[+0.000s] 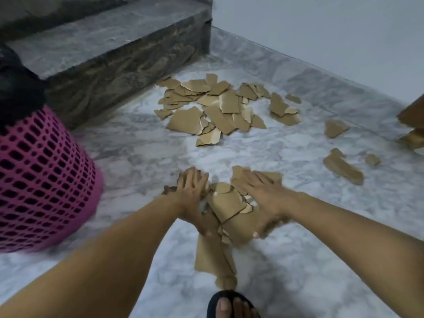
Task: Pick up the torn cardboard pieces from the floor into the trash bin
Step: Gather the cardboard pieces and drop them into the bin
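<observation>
Torn brown cardboard pieces lie on the marble floor. A near heap (229, 207) sits between my hands, and a long strip (213, 255) trails from it toward my foot. My left hand (192, 196) presses on the heap's left side with its fingers straight. On the right side my right hand (259, 198) lies flat and spread over the pieces. A larger far pile (213, 106) lies by the step. Loose pieces (343, 167) are scattered to the right. The pink mesh trash bin (39, 180), lined with a black bag, stands at the left.
A dark stone step (110, 56) rises at the back left, and a pale wall (321, 31) closes the back right. A brown object (413, 111) shows at the right edge. My foot in a dark sandal (231, 306) is at the bottom.
</observation>
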{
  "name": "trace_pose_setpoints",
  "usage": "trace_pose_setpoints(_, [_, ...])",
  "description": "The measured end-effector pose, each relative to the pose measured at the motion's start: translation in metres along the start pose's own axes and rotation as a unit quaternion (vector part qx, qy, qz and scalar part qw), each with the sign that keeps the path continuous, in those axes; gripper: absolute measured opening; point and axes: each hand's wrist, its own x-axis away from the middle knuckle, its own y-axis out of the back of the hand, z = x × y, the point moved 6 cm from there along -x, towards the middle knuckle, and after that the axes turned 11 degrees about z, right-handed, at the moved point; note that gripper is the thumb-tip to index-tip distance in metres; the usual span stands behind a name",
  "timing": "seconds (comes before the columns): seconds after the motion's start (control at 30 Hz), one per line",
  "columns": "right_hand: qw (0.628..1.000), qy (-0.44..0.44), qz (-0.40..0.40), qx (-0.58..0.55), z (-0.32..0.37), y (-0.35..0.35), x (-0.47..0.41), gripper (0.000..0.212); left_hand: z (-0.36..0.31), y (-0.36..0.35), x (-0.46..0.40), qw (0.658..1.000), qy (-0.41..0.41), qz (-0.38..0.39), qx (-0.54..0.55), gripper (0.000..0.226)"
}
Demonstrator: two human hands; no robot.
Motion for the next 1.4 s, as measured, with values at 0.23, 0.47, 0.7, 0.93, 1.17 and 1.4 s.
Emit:
trace_pose_setpoints(0.23, [0.997,0.038,-0.060,0.022,0.012,0.001,-0.016,0.127,-0.007,-0.002,-0.008,0.997,0.030,-0.066,-0.021,0.139])
trace_pose_setpoints(0.47, [0.999,-0.011,-0.040,-0.006,-0.028,0.023,-0.013,0.124,0.025,0.023,-0.004,0.973,0.052,-0.198,0.109,0.088])
trace_pose_setpoints(0.7, [0.938,-0.125,-0.074,-0.315,-0.068,0.029,-0.019,0.136,0.030,-0.006,0.003,0.955,0.133,-0.081,0.253,0.149])
trace_pose_setpoints(0.93, [0.945,-0.194,-0.056,-0.257,-0.023,0.015,-0.032,0.133,0.002,-0.006,0.006,0.962,0.204,-0.122,0.137,0.123])
trace_pose_setpoints(1.17, [0.940,-0.143,-0.096,-0.296,-0.005,0.027,-0.032,0.115,0.009,-0.002,0.002,0.957,0.143,-0.121,0.222,0.113])
trace_pose_setpoints(1.4, [0.939,-0.116,-0.090,-0.310,-0.008,0.031,-0.036,0.108,0.011,0.000,-0.001,0.953,0.133,-0.115,0.247,0.099])
